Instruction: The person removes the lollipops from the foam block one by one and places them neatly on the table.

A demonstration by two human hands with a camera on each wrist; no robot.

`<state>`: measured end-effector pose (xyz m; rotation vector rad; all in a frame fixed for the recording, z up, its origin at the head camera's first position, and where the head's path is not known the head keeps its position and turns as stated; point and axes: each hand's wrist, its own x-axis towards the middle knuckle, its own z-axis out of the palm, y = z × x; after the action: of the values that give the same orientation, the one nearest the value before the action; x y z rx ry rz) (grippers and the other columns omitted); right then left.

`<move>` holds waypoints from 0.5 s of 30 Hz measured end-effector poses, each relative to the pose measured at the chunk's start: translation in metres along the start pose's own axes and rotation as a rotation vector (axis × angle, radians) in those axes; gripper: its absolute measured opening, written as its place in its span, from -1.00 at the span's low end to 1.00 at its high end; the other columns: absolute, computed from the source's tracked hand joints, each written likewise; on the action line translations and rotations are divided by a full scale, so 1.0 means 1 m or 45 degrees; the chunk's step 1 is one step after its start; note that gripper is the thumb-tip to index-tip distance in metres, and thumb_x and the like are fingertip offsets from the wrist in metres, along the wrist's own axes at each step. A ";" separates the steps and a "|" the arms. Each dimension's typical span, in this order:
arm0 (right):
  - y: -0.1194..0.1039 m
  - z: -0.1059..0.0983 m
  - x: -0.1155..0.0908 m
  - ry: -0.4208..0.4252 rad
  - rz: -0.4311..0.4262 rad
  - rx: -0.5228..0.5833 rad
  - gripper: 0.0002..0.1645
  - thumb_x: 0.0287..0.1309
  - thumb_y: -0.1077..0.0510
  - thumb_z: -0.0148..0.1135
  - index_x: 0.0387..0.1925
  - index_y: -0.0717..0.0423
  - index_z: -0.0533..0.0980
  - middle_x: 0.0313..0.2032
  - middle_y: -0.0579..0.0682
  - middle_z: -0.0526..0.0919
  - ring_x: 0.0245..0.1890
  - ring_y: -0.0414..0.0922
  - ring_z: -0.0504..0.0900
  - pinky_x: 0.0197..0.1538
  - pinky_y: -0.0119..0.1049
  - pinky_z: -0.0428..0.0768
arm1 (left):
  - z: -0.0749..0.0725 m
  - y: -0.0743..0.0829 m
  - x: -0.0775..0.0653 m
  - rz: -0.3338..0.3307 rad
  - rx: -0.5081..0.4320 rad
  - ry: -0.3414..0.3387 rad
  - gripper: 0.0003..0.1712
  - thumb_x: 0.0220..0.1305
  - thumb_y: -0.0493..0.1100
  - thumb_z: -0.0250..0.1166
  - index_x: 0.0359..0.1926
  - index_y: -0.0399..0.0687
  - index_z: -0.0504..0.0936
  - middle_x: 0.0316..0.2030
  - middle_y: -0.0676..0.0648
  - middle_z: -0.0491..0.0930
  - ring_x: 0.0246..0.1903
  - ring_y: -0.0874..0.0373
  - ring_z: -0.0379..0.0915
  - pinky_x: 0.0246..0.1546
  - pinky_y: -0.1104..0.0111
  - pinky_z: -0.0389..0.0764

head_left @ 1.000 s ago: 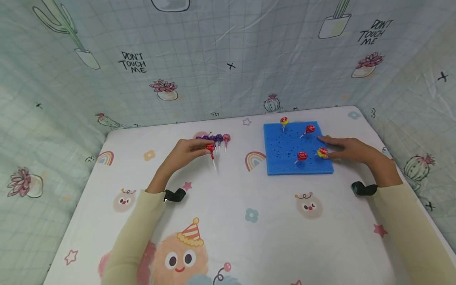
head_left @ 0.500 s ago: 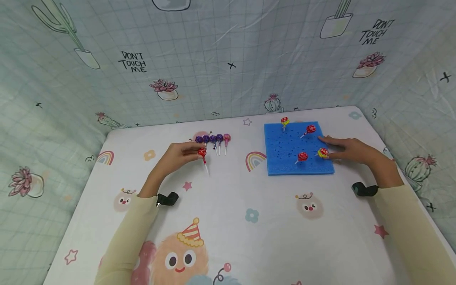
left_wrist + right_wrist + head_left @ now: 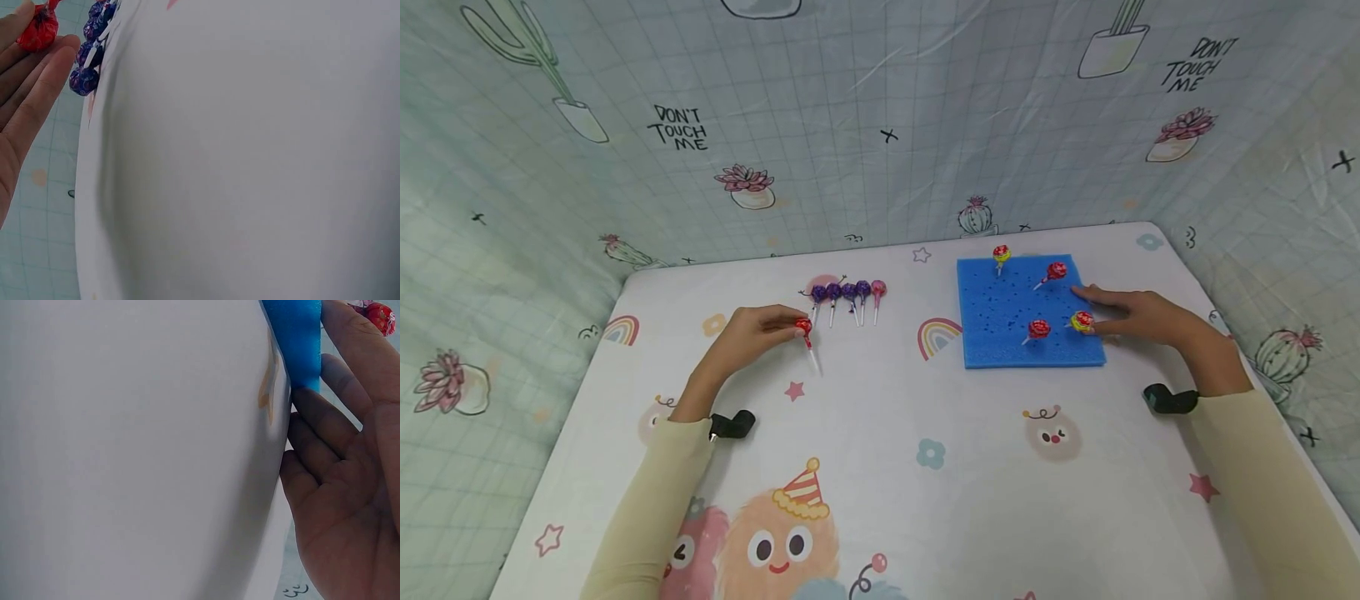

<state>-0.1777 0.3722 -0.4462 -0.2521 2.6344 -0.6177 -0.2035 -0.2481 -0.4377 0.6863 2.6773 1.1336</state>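
Note:
My left hand pinches a red-wrapped lollipop by its head between thumb and fingers, its white stick slanting down. In the left wrist view the red lollipop shows between the fingertips. My right hand rests at the right edge of a blue foam board, thumb and index finger spread apart along that edge. A red-and-yellow lollipop stands in the foam right by the thumb. Two red lollipops and another yellow-and-red lollipop are stuck in the board, some leaning.
Several purple lollipops and one pink lollipop lie in a row behind the left hand. The white patterned tabletop is bounded by hanging fabric at the back and sides. Small holes dot the foam.
My left hand has moved left and toward the front with the red lollipop, away from the purple row, which is now uncovered. The right hand and foam board have stayed in place.

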 end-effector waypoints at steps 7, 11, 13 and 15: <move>-0.001 0.000 -0.002 0.020 -0.007 0.007 0.03 0.27 -0.25 0.34 0.58 0.00 0.11 0.50 0.38 0.07 0.45 0.52 0.00 0.30 0.57 0.08 | -0.002 -0.006 -0.002 0.007 -0.026 -0.038 -0.68 0.40 -0.10 0.35 0.10 -0.10 0.71 -0.03 -0.09 0.74 -0.02 0.06 0.70 -0.05 0.42 0.67; -0.003 -0.001 -0.003 0.025 -0.004 0.012 0.03 0.26 -0.24 0.34 0.57 0.01 0.12 0.50 0.38 0.07 0.45 0.51 -0.01 0.31 0.56 0.06 | -0.004 -0.007 -0.002 -0.037 -0.032 -0.053 -0.65 0.36 -0.10 0.39 0.10 -0.12 0.72 -0.02 -0.11 0.74 -0.02 0.04 0.70 -0.07 0.45 0.67; -0.004 -0.001 -0.003 0.019 0.003 0.020 0.03 0.26 -0.26 0.34 0.57 0.00 0.12 0.51 0.38 0.06 0.46 0.51 -0.02 0.31 0.57 0.05 | -0.004 -0.009 -0.001 -0.071 -0.026 -0.063 -0.63 0.34 -0.09 0.40 0.11 -0.11 0.72 -0.01 -0.13 0.74 -0.01 0.03 0.69 -0.08 0.46 0.66; -0.004 -0.001 -0.003 0.012 0.003 0.028 0.03 0.26 -0.25 0.34 0.57 0.01 0.11 0.51 0.38 0.05 0.46 0.52 -0.03 0.31 0.57 0.05 | -0.005 -0.011 -0.001 -0.104 -0.030 -0.074 -0.61 0.32 -0.06 0.42 0.11 -0.10 0.73 0.00 -0.13 0.74 0.01 0.03 0.69 -0.09 0.49 0.64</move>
<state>-0.1752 0.3696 -0.4430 -0.2399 2.6351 -0.6484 -0.2080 -0.2583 -0.4425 0.5914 2.6141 1.1056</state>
